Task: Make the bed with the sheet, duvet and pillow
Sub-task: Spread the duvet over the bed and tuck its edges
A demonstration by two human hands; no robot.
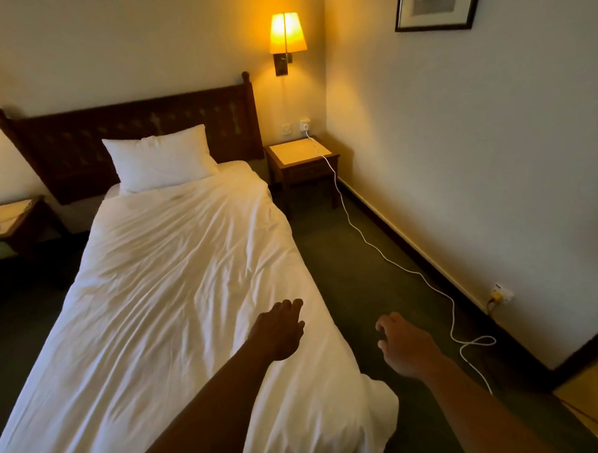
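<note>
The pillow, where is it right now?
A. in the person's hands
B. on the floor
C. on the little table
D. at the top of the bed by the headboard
D: the pillow lies at the head of the bed, leaning against the dark headboard, while both hands are empty.

- The framed picture (436, 11) on the far right wall is cut off by the top edge.
- The left nightstand (6, 224) is half out of frame, its items blurred.
</note>
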